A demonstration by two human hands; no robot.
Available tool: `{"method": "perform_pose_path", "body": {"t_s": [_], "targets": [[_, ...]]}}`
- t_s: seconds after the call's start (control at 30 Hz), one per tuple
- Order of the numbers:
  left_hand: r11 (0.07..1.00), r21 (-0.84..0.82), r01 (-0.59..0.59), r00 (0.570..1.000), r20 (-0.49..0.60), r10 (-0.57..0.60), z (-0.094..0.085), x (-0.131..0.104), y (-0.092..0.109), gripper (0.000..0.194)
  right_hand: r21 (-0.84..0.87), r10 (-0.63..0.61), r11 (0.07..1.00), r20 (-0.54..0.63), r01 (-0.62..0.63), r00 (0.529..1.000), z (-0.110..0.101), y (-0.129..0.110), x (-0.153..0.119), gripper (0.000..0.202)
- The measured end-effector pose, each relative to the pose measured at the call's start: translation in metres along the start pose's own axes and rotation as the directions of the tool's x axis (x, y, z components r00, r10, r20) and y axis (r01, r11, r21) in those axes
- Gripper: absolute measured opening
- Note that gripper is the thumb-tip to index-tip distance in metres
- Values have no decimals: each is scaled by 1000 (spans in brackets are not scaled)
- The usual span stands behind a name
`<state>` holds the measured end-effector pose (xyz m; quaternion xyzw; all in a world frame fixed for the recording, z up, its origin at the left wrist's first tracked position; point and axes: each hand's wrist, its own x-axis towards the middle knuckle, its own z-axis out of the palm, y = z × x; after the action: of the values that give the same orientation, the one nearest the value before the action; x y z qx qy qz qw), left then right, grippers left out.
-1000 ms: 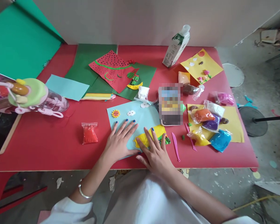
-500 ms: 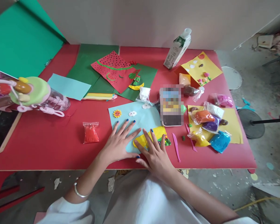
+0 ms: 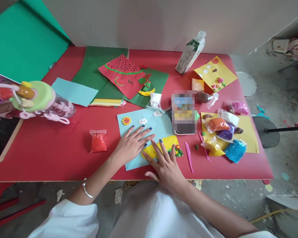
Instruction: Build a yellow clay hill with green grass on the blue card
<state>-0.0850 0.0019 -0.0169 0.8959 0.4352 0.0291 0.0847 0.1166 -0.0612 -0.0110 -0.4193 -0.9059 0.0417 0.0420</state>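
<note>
A light blue paper sheet lies in front of me, with a clay sun and small white clouds along its far part. A yellow clay patch covers its near right, with colourful clay flowers at the corner. My left hand rests flat on the sheet's left part, fingers stretched and pointing away to the right. My right hand lies with spread fingers over the yellow patch, hiding part of it. Neither hand holds anything.
Right of the sheet are a phone, a pink plastic knife and several bagged clays. A bag of red clay lies left. Behind stand a carton and a decorated red sheet. A lidded jar is far left.
My left hand has shifted up and slightly right, uncovering the sheet's near left corner, and its thumb has moved up. My right hand stays almost where it was.
</note>
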Motion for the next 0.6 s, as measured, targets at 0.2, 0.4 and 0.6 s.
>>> {"method": "perform_pose_path", "body": {"t_s": [0.2, 0.4, 0.6], "targets": [[1000, 1, -5, 1000, -30, 5, 2, 0, 0, 53, 14, -21, 1000, 4, 21, 1000, 2, -2, -3, 58], [1000, 3, -6, 1000, -24, 6, 1, 1, 1, 51, 38, -34, 999, 6, 34, 999, 4, -7, -4, 54], [999, -39, -3, 1000, -1, 3, 1, 0, -1, 49, 51, -42, 998, 24, 41, 999, -3, -7, -5, 57]]}}
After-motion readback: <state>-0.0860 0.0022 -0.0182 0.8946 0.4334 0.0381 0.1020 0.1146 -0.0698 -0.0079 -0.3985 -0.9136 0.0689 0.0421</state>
